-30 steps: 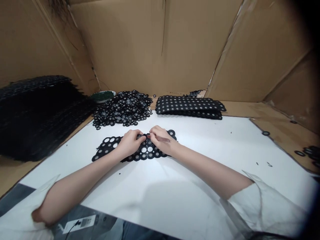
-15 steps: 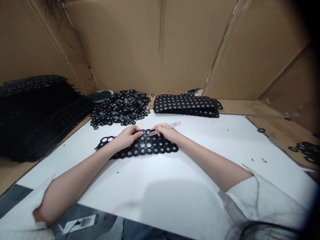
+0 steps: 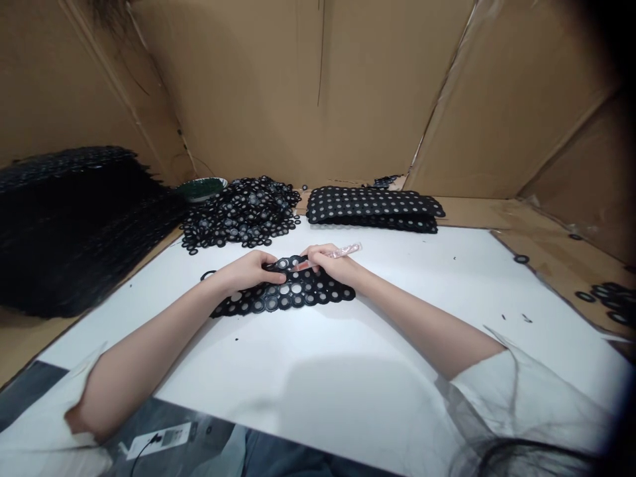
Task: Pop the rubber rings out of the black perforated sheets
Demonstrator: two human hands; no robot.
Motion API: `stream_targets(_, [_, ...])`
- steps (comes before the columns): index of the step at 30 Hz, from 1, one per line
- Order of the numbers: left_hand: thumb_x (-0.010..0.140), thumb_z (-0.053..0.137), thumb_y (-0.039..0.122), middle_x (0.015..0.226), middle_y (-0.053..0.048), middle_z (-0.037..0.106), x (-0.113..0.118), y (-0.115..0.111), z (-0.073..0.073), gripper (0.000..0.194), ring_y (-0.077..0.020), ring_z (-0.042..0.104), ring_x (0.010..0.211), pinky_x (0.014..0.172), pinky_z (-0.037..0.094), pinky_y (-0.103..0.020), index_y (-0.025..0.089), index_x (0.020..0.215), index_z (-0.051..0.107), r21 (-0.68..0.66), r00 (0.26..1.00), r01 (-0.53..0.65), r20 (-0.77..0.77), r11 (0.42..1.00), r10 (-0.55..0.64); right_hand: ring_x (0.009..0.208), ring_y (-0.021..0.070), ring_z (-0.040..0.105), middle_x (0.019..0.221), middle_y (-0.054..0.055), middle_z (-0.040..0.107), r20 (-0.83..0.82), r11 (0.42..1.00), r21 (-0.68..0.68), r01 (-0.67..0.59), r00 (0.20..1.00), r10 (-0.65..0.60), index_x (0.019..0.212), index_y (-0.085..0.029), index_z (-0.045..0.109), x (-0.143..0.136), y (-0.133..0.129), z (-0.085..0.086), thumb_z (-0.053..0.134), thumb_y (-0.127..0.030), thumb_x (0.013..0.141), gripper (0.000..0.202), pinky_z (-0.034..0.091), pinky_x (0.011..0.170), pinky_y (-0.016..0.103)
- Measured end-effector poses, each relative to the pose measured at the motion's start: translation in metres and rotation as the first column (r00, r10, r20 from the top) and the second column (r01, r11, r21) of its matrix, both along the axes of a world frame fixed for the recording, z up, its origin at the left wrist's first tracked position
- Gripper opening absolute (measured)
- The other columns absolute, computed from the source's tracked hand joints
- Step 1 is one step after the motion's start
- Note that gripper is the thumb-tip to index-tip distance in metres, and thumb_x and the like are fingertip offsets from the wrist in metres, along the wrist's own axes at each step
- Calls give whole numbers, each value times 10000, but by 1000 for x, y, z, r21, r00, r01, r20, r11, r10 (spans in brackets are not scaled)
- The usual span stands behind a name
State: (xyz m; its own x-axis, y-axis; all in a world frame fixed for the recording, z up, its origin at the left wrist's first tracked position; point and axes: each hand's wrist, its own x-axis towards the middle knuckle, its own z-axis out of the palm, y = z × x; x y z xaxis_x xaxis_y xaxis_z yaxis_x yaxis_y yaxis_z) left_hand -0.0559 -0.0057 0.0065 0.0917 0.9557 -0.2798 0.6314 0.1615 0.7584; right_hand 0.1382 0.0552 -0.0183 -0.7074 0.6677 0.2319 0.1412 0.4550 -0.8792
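Observation:
A black sheet of joined rings lies on the white table top, with pale round openings all over it. My left hand is closed on the sheet's far-left part, thumb on top and fingers partly out of sight. In my right hand is a clear pen-shaped tool with a red part, gripped like a pen. Its tip points left at the sheet near my left thumb; I cannot tell whether it touches. The right fingers rest against the sheet's far edge.
Behind the hands sits a heap of loose black rings beside a green dish. A folded ring sheet lies at the back. A tall black stack stands left. More rings lie right. Cardboard walls enclose the table.
My left thumb has moved down and nearer over the sheet, and the left hand now covers more of its left part. The right hand and tool have barely moved.

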Motion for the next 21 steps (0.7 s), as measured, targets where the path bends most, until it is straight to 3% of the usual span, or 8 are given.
stream_targets(4, [556,644,443,684,9,635,-1,1,-3,288,-189,569,652,574,407,-270,205,716,625,-33,999,-10,48,999,11,752,149,504,682,11,536,17,1000,13,1,1000,-1,477,-176,372,-1,0,-3,336,-183,728,254,364,718,267])
stream_targets(7, [580,620,429,617,22,600,4,-2,-5,262,-168,540,592,546,381,-264,196,700,607,-1,998,-56,5,998,56,847,157,484,780,24,553,85,989,142,47,995,-60,503,-179,383,-5,-5,-4,336,-172,741,243,350,778,283])
stream_targets(11, [596,588,414,510,40,496,15,-10,-5,244,-139,466,526,516,322,-256,180,575,522,127,985,-93,-136,988,110,834,167,429,754,40,528,162,908,413,66,976,-145,562,-187,376,-11,-12,-9,355,-193,776,215,333,759,302])
stream_targets(15, [657,519,417,536,40,466,21,-15,-1,245,-139,449,559,533,308,-249,183,596,481,160,981,-18,-189,987,48,791,161,405,703,40,507,162,831,552,74,968,-193,562,-184,361,-14,-12,-12,365,-180,790,228,313,699,289])
stream_targets(18, [675,491,451,650,18,509,19,-14,1,273,-160,472,632,562,325,-251,179,697,485,184,968,46,-249,982,1,778,162,398,675,33,503,158,815,572,93,962,-221,567,-185,361,-14,-10,-11,368,-187,797,230,304,696,293])
stream_targets(21, [624,537,506,751,-9,530,14,-11,2,366,-188,485,693,570,335,-256,176,765,468,193,938,105,-344,976,-33,773,165,404,659,24,515,157,866,480,142,957,-244,547,-188,353,-13,-9,-7,361,-196,801,255,311,716,306])
